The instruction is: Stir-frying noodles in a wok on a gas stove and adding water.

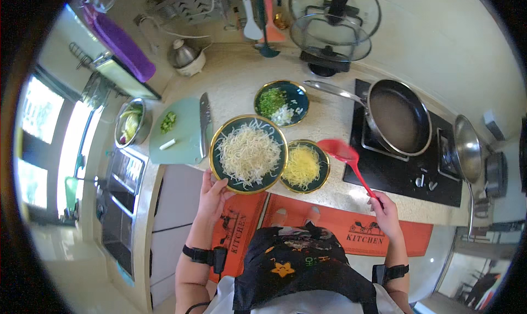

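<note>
My left hand grips the near left rim of a gold-rimmed dark green plate, heaped with bean sprouts. That plate overlaps the edge of a smaller matching plate of yellow shreds, perhaps potato. In my right hand is the handle of a red ladle; its slightly blurred head is just right of the yellow shreds. Farther back, another green plate carries chopped green herbs and chopped white pieces.
A frying pan sits on the black cooktop, its handle pointing left. A second pan stands farther right. On the left are a green cutting board, a knife and a metal bowl. Glass lids stand behind.
</note>
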Demonstrator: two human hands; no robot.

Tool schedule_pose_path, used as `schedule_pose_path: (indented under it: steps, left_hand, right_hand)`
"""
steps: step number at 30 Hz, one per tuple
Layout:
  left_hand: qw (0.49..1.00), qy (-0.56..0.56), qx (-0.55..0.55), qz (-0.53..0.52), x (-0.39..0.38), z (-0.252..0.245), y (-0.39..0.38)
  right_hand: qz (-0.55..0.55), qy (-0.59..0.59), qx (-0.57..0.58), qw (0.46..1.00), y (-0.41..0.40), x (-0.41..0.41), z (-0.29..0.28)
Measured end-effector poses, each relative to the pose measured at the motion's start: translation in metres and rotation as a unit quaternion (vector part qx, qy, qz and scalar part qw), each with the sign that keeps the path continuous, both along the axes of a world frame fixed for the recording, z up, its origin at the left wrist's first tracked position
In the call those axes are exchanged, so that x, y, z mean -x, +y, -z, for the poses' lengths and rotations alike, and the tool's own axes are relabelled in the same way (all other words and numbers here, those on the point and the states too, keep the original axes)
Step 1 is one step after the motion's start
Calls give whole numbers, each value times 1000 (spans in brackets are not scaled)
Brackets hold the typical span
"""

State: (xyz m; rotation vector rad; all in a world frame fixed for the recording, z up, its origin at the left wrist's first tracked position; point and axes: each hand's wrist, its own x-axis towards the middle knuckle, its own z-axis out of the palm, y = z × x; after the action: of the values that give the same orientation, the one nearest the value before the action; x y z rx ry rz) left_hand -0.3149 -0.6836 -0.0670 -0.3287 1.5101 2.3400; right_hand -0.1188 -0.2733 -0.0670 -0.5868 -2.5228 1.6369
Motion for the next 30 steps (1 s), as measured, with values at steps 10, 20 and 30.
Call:
schedule_pose_path:
  steps: [10, 20, 30]
  left_hand:
    - [955, 68, 7, 288, 38, -28, 109]
    - [881, 62, -50, 466, -32, -74, 282]
    - [878, 47, -26, 476, -113, -78, 478]
  right_hand:
    - [133, 50, -59, 988, -75, -60, -97]
    - [320, 57, -125, 937, -54, -168, -111]
    - [398, 113, -105, 904, 128, -275, -127]
